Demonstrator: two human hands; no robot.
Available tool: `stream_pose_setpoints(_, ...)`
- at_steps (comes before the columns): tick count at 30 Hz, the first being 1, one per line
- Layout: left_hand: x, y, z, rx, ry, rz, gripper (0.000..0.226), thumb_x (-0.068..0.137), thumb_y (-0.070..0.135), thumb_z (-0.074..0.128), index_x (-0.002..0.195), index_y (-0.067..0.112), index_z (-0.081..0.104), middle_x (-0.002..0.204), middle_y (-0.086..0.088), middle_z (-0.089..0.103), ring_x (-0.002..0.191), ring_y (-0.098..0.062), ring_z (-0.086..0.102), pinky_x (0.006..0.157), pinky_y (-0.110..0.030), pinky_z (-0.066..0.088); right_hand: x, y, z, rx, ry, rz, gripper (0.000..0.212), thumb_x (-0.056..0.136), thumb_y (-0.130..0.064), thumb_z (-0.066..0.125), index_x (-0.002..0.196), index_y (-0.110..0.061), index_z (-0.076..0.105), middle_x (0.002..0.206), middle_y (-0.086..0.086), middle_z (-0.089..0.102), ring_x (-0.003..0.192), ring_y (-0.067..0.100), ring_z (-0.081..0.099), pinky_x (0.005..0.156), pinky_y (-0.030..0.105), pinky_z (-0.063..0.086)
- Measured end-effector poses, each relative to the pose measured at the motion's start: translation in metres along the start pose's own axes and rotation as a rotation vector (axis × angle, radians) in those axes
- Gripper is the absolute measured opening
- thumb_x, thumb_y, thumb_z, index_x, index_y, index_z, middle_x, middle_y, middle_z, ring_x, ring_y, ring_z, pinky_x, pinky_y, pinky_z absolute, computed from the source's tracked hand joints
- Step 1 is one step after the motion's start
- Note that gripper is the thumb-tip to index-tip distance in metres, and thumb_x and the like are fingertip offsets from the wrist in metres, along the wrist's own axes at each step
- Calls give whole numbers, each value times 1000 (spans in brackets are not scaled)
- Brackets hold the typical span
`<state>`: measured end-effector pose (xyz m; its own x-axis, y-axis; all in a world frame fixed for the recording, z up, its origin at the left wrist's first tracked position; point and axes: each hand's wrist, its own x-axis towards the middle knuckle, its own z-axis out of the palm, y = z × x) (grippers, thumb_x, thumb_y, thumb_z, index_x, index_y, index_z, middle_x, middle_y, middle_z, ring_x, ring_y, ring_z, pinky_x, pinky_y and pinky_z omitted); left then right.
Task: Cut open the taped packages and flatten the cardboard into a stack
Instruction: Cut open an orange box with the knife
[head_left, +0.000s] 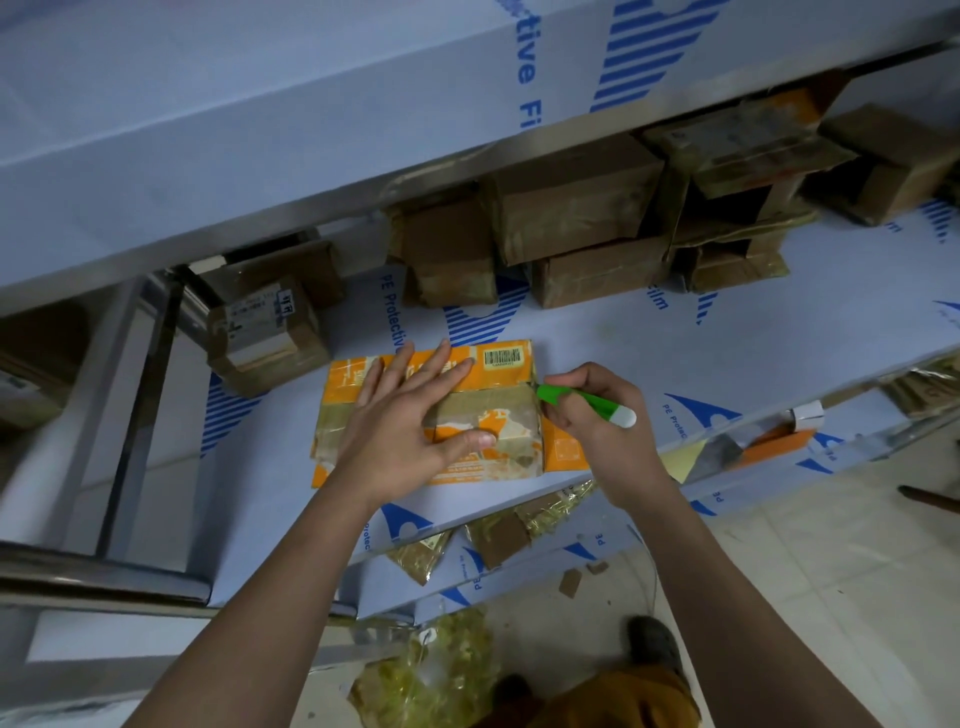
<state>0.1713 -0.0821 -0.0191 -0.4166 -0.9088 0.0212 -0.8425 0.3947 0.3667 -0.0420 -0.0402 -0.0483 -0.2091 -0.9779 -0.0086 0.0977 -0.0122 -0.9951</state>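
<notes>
So that the orange box (431, 415) cannot slide on the desk (649, 353), the left hand (410, 421) lies flat-fingered on top of it, while the right grip (592, 415), just beside its end, holds a green cutter (582, 401) at the taped edge.

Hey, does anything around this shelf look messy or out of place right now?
Yes. Torn tape and cardboard scraps litter the floor by the shelf, beside a pile of crumpled yellowish tape. The orange package itself looks worn, its print peeling.
</notes>
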Motion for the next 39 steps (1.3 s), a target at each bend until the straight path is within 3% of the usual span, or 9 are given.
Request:
stream_pose_setpoints(3,1,-1,-1,-12,-18,12,91,59,100,20,140,59,18,156,31,4,146,-1,-10,114,-25,-20,-5,1,-1,-15,16,-10,26,87,-5,58,75,-25,70,72,-3,65,77,23,64,81,58,55)
stream_pose_setpoints(10,1,-2,-3,-16,-43,26,91,61,98,27,142,57,21,157,30,6,148,-2,-11,117,-29,-18,-16,4,-1,-30,40,-33,28,92,5,58,80,-18,68,81,3,69,90,36,65,79,54,55)
stream_pose_setpoints(16,6,-2,-4,-21,-68,-10,89,63,90,36,143,56,24,158,29,7,148,-3,-9,118,-34,-15,-45,5,0,7,-1,-40,15,87,3,56,78,-7,63,69,-14,63,68,3,57,60,17,46)
stream_pose_setpoints(18,4,-2,-3,-35,-67,-13,88,62,90,37,142,57,23,158,29,8,149,-3,-7,118,-34,-14,-51,9,1,31,35,-8,12,84,-6,56,79,-12,65,67,-7,61,70,11,58,64,26,49)
stream_pose_setpoints(21,4,0,-7,-82,-95,-42,90,60,89,43,142,57,25,158,28,9,149,-4,-6,119,-36,-11,-49,7,-1,256,145,54,11,90,1,52,83,1,59,72,21,57,85,33,66,89,58,54)
stream_pose_setpoints(26,9,4,-39,168,-307,-39,90,73,60,73,147,55,22,162,6,11,149,-19,9,119,-42,10,-54,-6,7,351,260,71,12,96,12,43,95,11,55,76,10,55,72,13,62,87,47,59)
stream_pose_setpoints(31,7,2,-56,320,-166,-306,95,66,89,53,146,41,34,136,-7,55,123,-30,52,94,-40,46,-51,-14,31,359,334,108,17,97,8,46,94,4,61,79,10,52,67,10,56,86,48,59)
stream_pose_setpoints(35,5,3,-54,485,-69,-528,102,69,93,38,143,23,39,123,-13,62,113,-33,59,71,-35,43,-54,-15,51,325,259,114,17,96,7,48,90,-2,62,82,10,53,74,12,60,87,46,59)
stream_pose_setpoints(39,5,2,-54,529,-48,-668,98,75,86,42,141,13,38,121,-14,62,111,-32,62,66,-35,42,-70,-5,67,286,249,94,18,96,6,50,93,-5,63,87,6,61,88,14,68,87,43,59)
